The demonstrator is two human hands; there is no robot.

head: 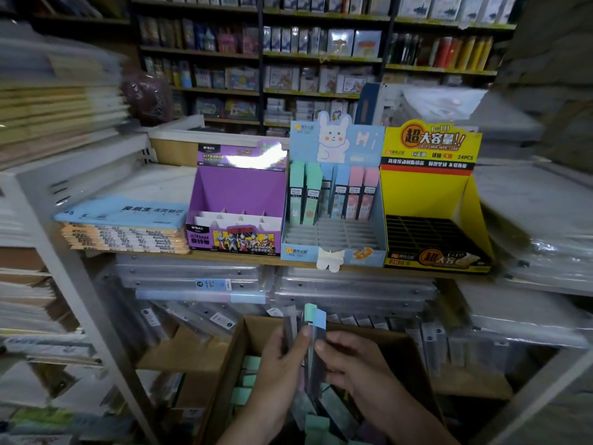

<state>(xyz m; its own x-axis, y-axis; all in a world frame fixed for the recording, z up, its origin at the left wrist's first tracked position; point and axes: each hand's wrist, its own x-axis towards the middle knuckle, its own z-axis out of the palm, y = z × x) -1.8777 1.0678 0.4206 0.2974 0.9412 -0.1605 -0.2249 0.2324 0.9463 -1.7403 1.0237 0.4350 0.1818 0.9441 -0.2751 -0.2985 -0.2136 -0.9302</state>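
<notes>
Below the display shelf (250, 259), over an open cardboard box (226, 374), a small bundle of lead cases (318, 326) is held upright between both hands. The left hand (282, 361) is curled round the bundle from the left, and the right hand (353, 364) is closed on the blue-capped case at its right side, which is pinched between thumb and fingers. Restocking is judged to be at an early stage. In the blue rabbit display box (298, 253) only the back row is filled, with six standing cases (332, 194): two green, two blue and two pink. The grey slots in front of them are seen unfilled. Many more pastel-capped cases are seen lying loose in the cardboard box. To the right of the blue box, the yellow display box (426, 194) is shown with all its black slots vacant. To the left, only white dividers are held in the purple display box (237, 191). A stack of refill pads (125, 234) is laid at the shelf's far left.
</notes>
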